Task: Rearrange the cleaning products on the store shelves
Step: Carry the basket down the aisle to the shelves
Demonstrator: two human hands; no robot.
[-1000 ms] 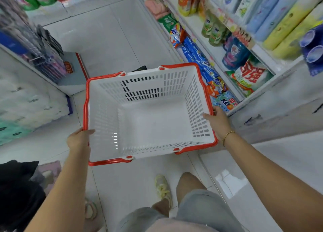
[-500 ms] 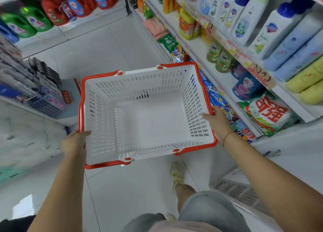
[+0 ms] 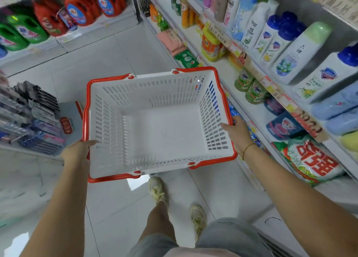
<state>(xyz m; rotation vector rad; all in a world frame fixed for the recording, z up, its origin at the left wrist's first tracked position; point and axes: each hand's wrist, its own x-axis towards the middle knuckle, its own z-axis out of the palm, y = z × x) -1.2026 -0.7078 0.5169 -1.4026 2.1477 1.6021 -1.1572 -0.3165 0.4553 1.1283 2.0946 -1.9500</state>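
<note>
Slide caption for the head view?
Left hand and right hand hold an empty white basket by its side rims beside detergent shelves.

The basket (image 3: 85,121) hangs between the two hands, above the floor (image 3: 116,53) and ahead of the person's shoes (image 3: 157,190). The left hand (image 3: 76,152) grips its left rim towards the near corner; the right hand (image 3: 237,132) grips the right rim. Shelving (image 3: 227,72) runs along the right of the aisle, close beside the basket (contact cannot be told). Bottles (image 3: 298,51) stand on an upper shelf, and a powder bag (image 3: 313,159) lies on the bottom one. A display rack (image 3: 34,117) stands left of the basket, with jugs (image 3: 77,10) shelved beyond it.
</note>
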